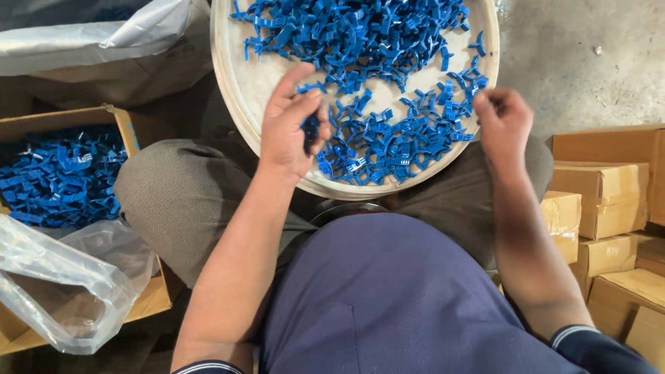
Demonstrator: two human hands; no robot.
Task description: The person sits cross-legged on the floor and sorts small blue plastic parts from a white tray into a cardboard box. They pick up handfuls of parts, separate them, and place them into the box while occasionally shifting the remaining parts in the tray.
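Observation:
A round pale tray (239, 83) rests on my knees, heaped with several small blue plastic clips (360, 34). Over the tray's near left rim, my left hand (291, 125) pinches a blue clip (311, 130) between thumb and fingers. My right hand (502, 125) hovers at the tray's right edge with its fingers curled in; whether it holds anything is hidden. More loose clips (409, 135) lie on the tray between the two hands.
An open cardboard box (118, 118) at my left holds more blue clips (62, 176), with a clear plastic bag (69, 284) draped over its front. Several closed cardboard cartons (609, 201) stack at the right. White sacking (90, 34) lies at the top left on a concrete floor (589, 55).

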